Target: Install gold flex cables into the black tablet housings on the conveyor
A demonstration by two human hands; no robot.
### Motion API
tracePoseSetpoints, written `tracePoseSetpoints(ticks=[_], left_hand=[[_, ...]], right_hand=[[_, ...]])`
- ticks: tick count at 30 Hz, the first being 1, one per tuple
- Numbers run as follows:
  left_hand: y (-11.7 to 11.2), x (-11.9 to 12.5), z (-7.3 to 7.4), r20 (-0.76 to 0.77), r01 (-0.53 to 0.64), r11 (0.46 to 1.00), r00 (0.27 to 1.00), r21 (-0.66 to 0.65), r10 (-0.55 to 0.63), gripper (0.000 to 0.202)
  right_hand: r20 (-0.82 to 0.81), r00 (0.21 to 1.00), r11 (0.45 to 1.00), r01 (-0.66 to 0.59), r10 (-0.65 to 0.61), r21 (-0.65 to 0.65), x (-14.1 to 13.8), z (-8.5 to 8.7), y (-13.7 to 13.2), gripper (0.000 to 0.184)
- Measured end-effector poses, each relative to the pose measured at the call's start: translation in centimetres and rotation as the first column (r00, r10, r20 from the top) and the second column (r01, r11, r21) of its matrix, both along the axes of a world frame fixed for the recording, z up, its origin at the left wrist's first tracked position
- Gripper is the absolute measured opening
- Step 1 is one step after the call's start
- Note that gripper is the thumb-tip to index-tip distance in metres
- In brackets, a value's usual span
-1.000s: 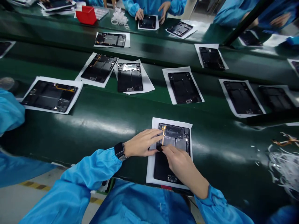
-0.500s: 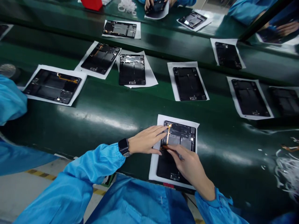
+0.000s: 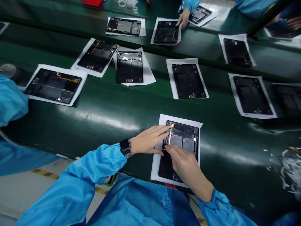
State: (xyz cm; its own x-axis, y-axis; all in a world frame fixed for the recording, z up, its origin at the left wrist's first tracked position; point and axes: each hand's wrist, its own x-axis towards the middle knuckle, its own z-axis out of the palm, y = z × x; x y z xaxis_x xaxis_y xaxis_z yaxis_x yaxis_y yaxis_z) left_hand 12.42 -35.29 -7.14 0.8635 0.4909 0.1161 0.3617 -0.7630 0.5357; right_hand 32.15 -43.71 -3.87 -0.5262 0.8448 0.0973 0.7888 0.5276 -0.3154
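In front of me an opened black tablet housing (image 3: 166,169) lies on a white sheet (image 3: 154,175). A thin orange flex cable (image 3: 170,136) runs along the upper left side of its inside. My left hand (image 3: 150,139), with a watch on the wrist, is open, its fingers stretched over the housing's left edge and their tips by the cable's top. Low on the cable, my right hand (image 3: 187,163) has thumb and forefinger pinched together on its lower end. The fingers partly hide that end.
Similar tablet housings on white sheets, including one (image 3: 189,81), lie across the green conveyor (image 3: 105,122) and the ledge beyond. A co-worker's hand (image 3: 184,17) touches a far housing (image 3: 166,32). White strips (image 3: 293,175) lie at the right. A blue sleeve (image 3: 11,102) reaches in from the left.
My right hand has shifted slightly left at the cable's lower end; my left hand stays put. Across the line, a held housing now lies on the ledge with a co-worker's hand at its edge.
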Motion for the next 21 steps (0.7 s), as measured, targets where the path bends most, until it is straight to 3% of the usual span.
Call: tracePoseSetpoints(ticks=[8, 12, 21], left_hand=[[0.0, 0.1, 0.1, 0.020, -0.008, 1.000, 1.000, 0.010, 0.008, 0.091], [-0.1, 0.1, 0.2, 0.011, -0.001, 1.000, 1.000, 0.017, 0.000, 0.090], [-0.2, 0.2, 0.0, -0.016, -0.001, 0.999, 1.000, 0.036, 0.001, 0.091]], right_hand=[[0.003, 0.997, 0.993, -0.079, 0.080, -0.089, 0.9, 1.3, 1.4, 0.029], [0.064, 0.995, 0.995, -0.070, 0.075, -0.077, 1.6, 1.2, 1.0, 0.029], [0.084, 0.992, 0.993, -0.094, 0.099, -0.067, 0.1, 0.4, 1.4, 0.029]])
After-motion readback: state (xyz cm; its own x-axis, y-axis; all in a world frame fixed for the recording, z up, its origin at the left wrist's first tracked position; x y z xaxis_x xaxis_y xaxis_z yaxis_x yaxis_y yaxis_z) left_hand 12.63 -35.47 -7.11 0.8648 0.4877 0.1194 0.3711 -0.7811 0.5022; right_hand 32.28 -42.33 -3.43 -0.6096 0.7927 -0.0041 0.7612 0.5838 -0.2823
